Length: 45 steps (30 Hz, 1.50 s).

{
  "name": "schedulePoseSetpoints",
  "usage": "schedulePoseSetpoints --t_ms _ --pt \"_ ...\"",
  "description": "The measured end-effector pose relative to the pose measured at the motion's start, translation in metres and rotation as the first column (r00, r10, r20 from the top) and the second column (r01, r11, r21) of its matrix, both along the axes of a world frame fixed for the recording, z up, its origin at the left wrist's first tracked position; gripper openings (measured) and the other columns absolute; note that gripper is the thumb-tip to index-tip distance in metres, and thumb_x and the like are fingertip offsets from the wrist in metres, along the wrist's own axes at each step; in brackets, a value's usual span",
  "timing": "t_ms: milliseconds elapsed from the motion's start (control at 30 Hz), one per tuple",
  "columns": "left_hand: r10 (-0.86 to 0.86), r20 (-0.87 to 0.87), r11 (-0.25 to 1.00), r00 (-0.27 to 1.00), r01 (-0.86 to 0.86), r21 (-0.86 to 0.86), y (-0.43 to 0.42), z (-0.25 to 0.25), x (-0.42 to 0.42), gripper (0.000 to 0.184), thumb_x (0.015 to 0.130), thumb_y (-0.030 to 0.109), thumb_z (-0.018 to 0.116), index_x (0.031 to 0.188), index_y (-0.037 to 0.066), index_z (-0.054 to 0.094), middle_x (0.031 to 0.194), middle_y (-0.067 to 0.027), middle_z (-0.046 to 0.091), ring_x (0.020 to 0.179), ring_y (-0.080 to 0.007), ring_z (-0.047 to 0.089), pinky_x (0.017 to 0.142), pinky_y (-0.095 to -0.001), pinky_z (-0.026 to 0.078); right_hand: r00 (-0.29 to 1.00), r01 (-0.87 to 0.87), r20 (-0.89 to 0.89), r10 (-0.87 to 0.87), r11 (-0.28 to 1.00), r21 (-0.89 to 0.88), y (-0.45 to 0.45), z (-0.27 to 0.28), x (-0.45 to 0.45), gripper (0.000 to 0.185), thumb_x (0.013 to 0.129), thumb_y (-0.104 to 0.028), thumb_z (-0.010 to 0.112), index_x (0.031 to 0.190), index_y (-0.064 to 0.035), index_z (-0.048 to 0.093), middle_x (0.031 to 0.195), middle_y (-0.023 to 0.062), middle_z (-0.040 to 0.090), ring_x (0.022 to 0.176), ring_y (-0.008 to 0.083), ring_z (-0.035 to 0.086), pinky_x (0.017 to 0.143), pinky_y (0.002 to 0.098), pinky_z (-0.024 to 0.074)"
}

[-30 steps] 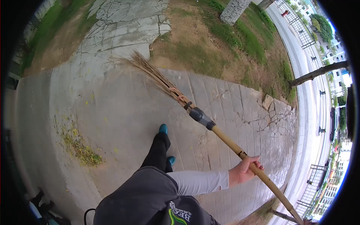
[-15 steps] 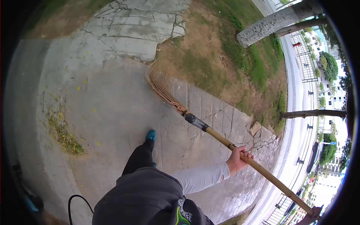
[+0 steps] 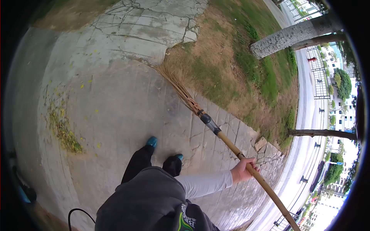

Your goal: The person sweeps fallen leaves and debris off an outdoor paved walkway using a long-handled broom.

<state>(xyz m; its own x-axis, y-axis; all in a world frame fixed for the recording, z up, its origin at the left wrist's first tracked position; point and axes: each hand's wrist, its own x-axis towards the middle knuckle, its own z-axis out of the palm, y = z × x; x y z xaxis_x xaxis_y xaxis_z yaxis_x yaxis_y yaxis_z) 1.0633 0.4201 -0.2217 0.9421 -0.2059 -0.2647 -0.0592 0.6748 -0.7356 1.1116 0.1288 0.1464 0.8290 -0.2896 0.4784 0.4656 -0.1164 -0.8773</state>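
My left hand, at the end of a light grey sleeve, is closed round the bamboo handle of a broom. The handle slants from the lower right toward the upper left. A dark clamp joins it to the bundle of thin twigs, whose tips touch the pavement beside the edge of the soil. My right hand is not in view, and the upper end of the handle runs out of the picture.
Yellow-green leaves lie in a strip on the concrete at left. Grass and bare soil border it, with a white-painted trunk and another trunk. A loose brick lies by the cracked edge.
The twigs, bent and blurred before, now look straighter and have shifted slightly right. The far handle end has swung down out of view. A second shoe has come into clearer sight.
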Motion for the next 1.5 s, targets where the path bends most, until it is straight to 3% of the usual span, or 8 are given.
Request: schedulePoseSetpoints --t_ms 100,300,567,733,767,867,1100,1500 --pt "0.015 -0.197 0.999 0.980 -0.021 -0.026 -0.001 -0.061 -0.041 0.022 0.072 0.008 0.055 0.057 0.006 0.040 0.053 -0.0061 0.040 0.057 -0.0210 0.042 0.076 -0.0385 0.040 0.896 -0.291 -0.277 0.347 0.930 0.225 -0.042 -0.059 0.065 0.029 0.083 -0.028 0.039 0.084 -0.0005 0.049 0.045 -0.0059 0.020 0.043 0.0065 0.026 0.047 0.0208 0.0312" --pt "0.139 -0.518 0.990 0.844 -0.104 0.097 0.011 -0.112 -0.092 0.020 0.070 0.008 0.053 0.057 0.006 0.038 0.051 -0.0058 0.035 0.054 -0.0209 0.039 0.072 -0.0376 0.039 0.785 -0.021 -0.547 0.291 0.895 0.446 -0.001 -0.191 0.099 0.012 0.081 -0.016 0.046 0.076 -0.0056 0.046 0.046 -0.0064 0.020 0.041 0.0064 0.025 0.044 0.0209 0.0261" --pt "0.222 -0.037 0.907 0.974 -0.193 0.373 0.068 0.015 0.012 0.020 0.074 0.010 0.053 0.060 0.007 0.040 0.053 -0.0056 0.039 0.057 -0.0203 0.041 0.077 -0.0365 0.036 0.843 -0.382 -0.152 0.515 0.774 0.504 -0.066 -0.149 0.177 0.025 0.076 -0.012 0.041 0.054 -0.0167 0.029 0.042 -0.0076 0.023 0.041 0.0039 0.025 0.047 0.0208 0.0267" --pt "0.389 0.129 0.803 0.912 -0.404 0.439 0.178 -0.015 0.087 0.025 0.075 0.012 0.054 0.058 0.011 0.035 0.050 -0.0026 0.038 0.050 -0.0175 0.041 0.068 -0.0332 0.038 0.726 -0.483 0.002 0.687 0.508 0.713 0.035 -0.154 0.152 0.028 0.079 -0.021 0.041 0.053 -0.0170 0.032 0.041 -0.0071 0.024 0.040 0.0051 0.026 0.046 0.0241 0.0273" --pt "0.434 0.131 0.793 0.891 -0.447 0.414 0.203 -0.036 0.093 0.026 0.076 0.012 0.054 0.058 0.011 0.035 0.049 -0.0016 0.037 0.047 -0.0163 0.041 0.065 -0.0321 0.038 0.788 -0.496 -0.004 0.616 0.637 0.590 0.073 -0.165 0.132 0.019 0.086 -0.002 0.031 0.070 -0.0018 0.039 0.048 -0.0020 0.020 0.042 0.0067 0.020 0.049 0.0195 0.0271" --pt "0.479 -0.077 0.815 0.874 -0.411 0.408 0.256 -0.117 0.072 0.030 0.076 0.013 0.053 0.053 0.012 0.033 0.043 0.0011 0.033 0.040 -0.0142 0.038 0.058 -0.0311 0.038 0.641 -0.629 -0.023 0.767 0.542 0.557 0.159 -0.207 0.091 0.032 0.088 -0.007 0.031 0.057 -0.0109 0.028 0.048 -0.0026 0.019 0.045 0.0083 0.019 0.058 0.0240 0.0307" --pt "0.528 -0.512 0.846 0.677 -0.368 0.386 0.188 -0.226 -0.098 0.036 0.076 0.013 0.047 0.046 0.015 0.028 0.038 0.0041 0.029 0.034 -0.0110 0.033 0.056 -0.0314 0.037 0.456 -0.659 -0.248 0.855 0.512 0.551 0.184 -0.276 0.076 0.012 0.085 -0.010 0.034 0.084 -0.0047 0.045 0.047 -0.0044 0.021 0.039 0.0056 0.024 0.047 0.0222 0.0292" --pt "0.622 -0.442 0.782 0.647 -0.484 0.393 0.186 -0.129 -0.121 0.035 0.076 0.012 0.044 0.044 0.012 0.030 0.039 0.0026 0.032 0.038 -0.0110 0.036 0.063 -0.0278 0.036 0.319 -0.724 -0.096 0.943 0.308 0.617 0.266 -0.222 0.165 0.021 0.088 -0.009 0.031 0.096 0.0020 0.047 0.049 -0.0044 0.023 0.039 0.0038 0.023 0.045 0.0191 0.0262"
